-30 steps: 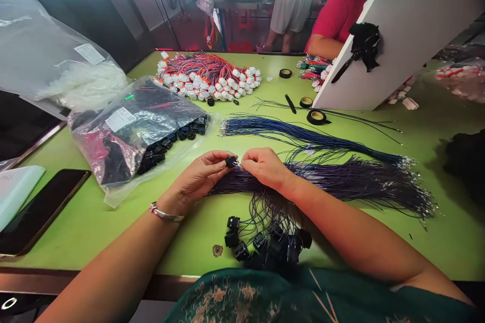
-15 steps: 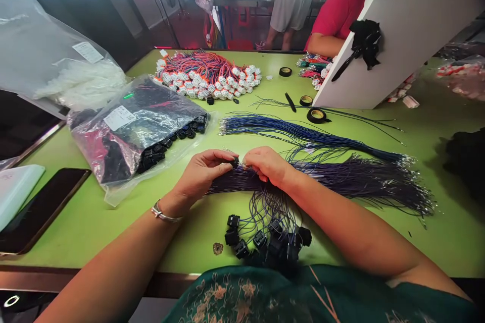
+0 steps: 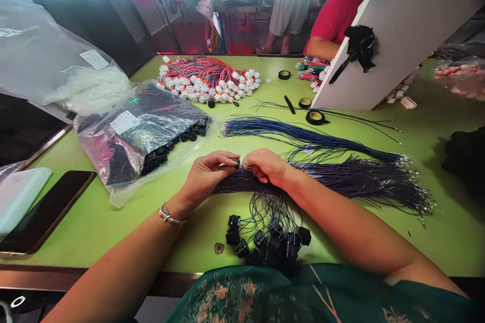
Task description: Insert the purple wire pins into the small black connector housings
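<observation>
Left hand: pinching just left of the frame's middle, thumb and forefinger almost meeting, having hold of a small black connector.
Connector: sitting at the left fingertips, near the middle of the frame, mostly hiding behind them; possibly turning or slipping out, from being gripped by only a small part.
Right hand: closing its fingertips tightly, just beside the connector; seemingly pinching a thin wire, too small for telling surely.
Wire: showing only a pale bit between both hands; possibly bending, if meeting the connector at a slant, with the fingers covering much of the view.
Purple wires: lying beneath the hands and spreading to the right of the frame; possibly snagging or shifting, because of the right forearm crossing so closely over.
Blue wires: lying just above the purple ones in the frame; possibly mixing with them, because of loose strands lying between.
Black blocks: resting in a heap at the lower middle, wires looping upward; possibly tangling, or being dragged by the shirt just beside.
Bag: lying at the left, showing black pieces along its lower right side; possibly spilling, if being bumped by the left hand.
</observation>
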`<state>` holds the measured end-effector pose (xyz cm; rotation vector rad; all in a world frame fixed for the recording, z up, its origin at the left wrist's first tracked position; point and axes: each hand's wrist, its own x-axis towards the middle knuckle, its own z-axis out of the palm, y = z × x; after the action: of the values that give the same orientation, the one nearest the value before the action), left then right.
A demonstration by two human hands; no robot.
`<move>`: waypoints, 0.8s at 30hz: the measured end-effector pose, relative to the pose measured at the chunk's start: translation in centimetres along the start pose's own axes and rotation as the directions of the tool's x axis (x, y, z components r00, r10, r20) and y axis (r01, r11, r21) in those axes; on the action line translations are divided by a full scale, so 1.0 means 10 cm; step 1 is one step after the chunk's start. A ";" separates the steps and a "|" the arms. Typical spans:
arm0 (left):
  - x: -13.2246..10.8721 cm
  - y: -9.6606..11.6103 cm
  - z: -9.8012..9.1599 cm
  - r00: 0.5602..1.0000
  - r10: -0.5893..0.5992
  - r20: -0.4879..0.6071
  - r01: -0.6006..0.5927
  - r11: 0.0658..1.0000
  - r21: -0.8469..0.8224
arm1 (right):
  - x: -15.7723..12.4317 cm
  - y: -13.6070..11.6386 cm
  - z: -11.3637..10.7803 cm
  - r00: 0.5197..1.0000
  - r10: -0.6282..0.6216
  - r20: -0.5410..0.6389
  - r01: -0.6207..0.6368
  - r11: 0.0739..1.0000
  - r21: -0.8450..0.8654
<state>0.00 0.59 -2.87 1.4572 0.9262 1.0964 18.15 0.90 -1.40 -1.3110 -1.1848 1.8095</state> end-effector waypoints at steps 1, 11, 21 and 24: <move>0.00 0.01 0.01 1.000 0.025 0.005 -0.026 0.999 0.020 | 0.00 0.00 -0.01 1.000 0.007 0.015 -0.007 1.000 0.003; 0.02 -0.06 0.01 0.992 -0.102 -0.072 0.097 0.993 -0.068 | 0.03 0.09 0.03 0.973 -0.189 -0.132 0.165 0.971 -0.174; 0.02 -0.11 -0.02 0.985 -0.151 -0.086 0.138 0.981 -0.139 | 0.04 0.12 0.06 0.890 -0.400 -0.220 0.310 0.883 -0.353; 0.01 -0.09 -0.01 0.986 -0.136 -0.094 0.126 0.986 -0.113 | 0.06 0.15 0.05 0.933 -0.300 -0.200 0.254 0.941 -0.225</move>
<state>-0.07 0.91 -3.76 1.2458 1.0049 1.1126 17.52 0.59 -2.89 -1.3417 -1.3657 1.3267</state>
